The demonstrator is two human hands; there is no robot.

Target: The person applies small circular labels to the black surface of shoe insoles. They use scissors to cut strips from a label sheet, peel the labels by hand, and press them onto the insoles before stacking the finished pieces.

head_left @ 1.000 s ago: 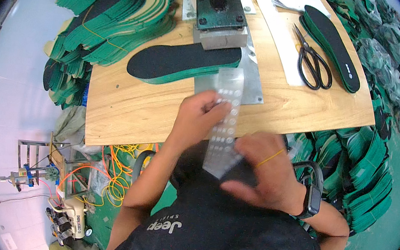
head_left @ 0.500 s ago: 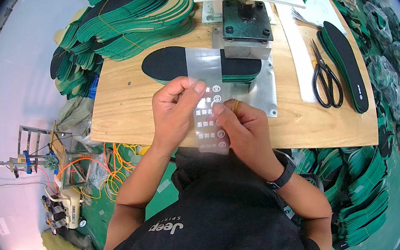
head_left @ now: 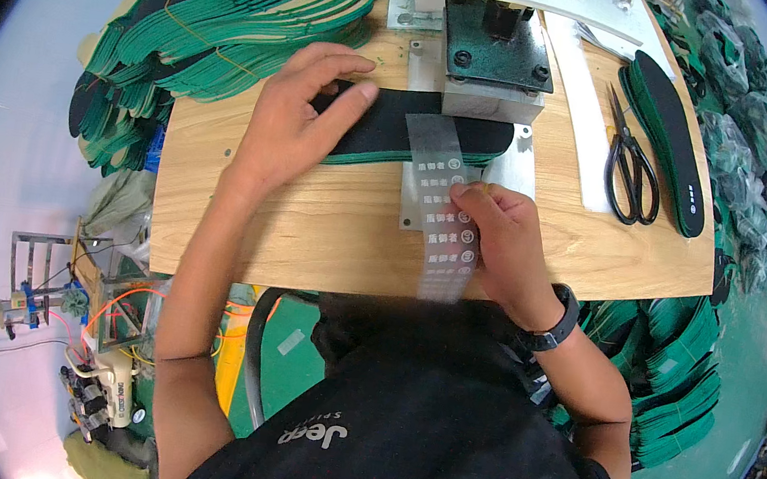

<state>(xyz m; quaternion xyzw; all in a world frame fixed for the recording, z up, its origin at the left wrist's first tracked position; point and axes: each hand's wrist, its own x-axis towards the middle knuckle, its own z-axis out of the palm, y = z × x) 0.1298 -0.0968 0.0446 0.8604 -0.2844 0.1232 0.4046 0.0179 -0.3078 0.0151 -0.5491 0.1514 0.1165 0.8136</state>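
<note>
A black-topped insole with green edges (head_left: 383,123) lies on the metal plate of a press (head_left: 497,52), its right part near the pressing block. My left hand (head_left: 301,119) is over the insole's left end, thumb and fingers apart; whether it bears on the insole I cannot tell. Pinched between thumb and fingers of my right hand (head_left: 505,245) is a clear film strip with white printed marks (head_left: 439,218). The strip's upper end rests across the insole, and its lower end hangs toward the table's front edge.
Bundled green and black insoles (head_left: 229,19) are piled at the back left. Black-handled scissors (head_left: 634,175) and more insoles (head_left: 668,145) lie on the right, beside a white strip (head_left: 580,120). Plastic-wrapped bundles (head_left: 742,130) fill the floor beyond the table's right side.
My left hand has let go of the film strip and moved left and up to the insole's left end. My right hand has shifted right with the strip, which no longer lies as far left.
</note>
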